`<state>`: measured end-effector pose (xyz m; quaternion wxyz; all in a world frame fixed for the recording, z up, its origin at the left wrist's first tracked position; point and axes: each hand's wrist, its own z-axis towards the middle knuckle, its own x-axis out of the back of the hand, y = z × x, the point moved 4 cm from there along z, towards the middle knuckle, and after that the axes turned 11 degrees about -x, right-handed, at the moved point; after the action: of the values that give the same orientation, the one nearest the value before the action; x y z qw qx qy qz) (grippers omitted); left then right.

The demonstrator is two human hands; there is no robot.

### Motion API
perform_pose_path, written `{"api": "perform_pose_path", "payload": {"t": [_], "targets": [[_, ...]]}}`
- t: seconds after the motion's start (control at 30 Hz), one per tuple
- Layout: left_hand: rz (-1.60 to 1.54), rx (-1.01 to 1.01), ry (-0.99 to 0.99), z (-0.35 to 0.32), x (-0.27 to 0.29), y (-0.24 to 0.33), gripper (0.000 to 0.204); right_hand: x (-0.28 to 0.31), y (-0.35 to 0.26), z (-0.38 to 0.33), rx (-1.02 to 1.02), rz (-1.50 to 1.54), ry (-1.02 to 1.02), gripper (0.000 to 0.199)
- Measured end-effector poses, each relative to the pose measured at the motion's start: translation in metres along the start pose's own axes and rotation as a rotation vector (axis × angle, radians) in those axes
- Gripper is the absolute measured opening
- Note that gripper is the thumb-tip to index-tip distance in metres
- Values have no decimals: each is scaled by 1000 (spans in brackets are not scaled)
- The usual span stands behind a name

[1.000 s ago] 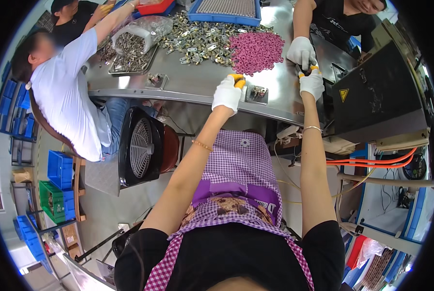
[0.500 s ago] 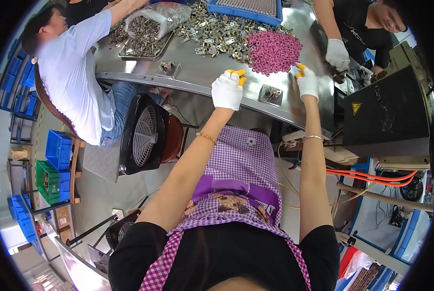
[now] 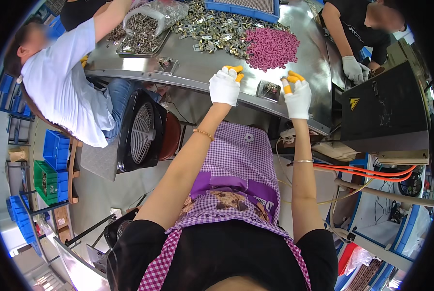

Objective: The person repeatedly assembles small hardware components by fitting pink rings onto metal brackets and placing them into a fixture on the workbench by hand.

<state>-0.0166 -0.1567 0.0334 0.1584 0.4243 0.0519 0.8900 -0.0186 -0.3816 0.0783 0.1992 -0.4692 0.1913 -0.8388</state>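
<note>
Some fingers on your right hand [image 3: 298,100] sit spread beside the table's [image 3: 318,72] near-edge fixture [image 3: 268,91], can't tell if left hand [image 3: 224,88] is pinching.

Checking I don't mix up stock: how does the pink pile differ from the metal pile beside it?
The pink pile is one colour; the metal pile mixes silvery and brassy tones. The pink pile is small rings; the metal pile shows elongated pieces. The pink pile is compact; the metal pile spreads wider. Both lie loose on the table.
</note>
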Motion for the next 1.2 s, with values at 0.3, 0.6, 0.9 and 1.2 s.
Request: {"api": "perform_pose_path", "payload": {"t": [0.3, 0.6, 0.9, 1.2], "targets": [[-836, 377, -219, 12, 9, 9, 26, -10, 9, -8, -248, 480, -535, 23], [-421, 28, -444, 31, 23, 70, 24, -5, -6, -7, -352, 472, -570, 29], [-172, -195, -360, 35, 29, 80, 19, -6, -1, -27, -245, 569, -394, 27], [-138, -238, -223, 24, 21, 75, 25, 10, -25, -32, -43, 175, -331, 32]]}}
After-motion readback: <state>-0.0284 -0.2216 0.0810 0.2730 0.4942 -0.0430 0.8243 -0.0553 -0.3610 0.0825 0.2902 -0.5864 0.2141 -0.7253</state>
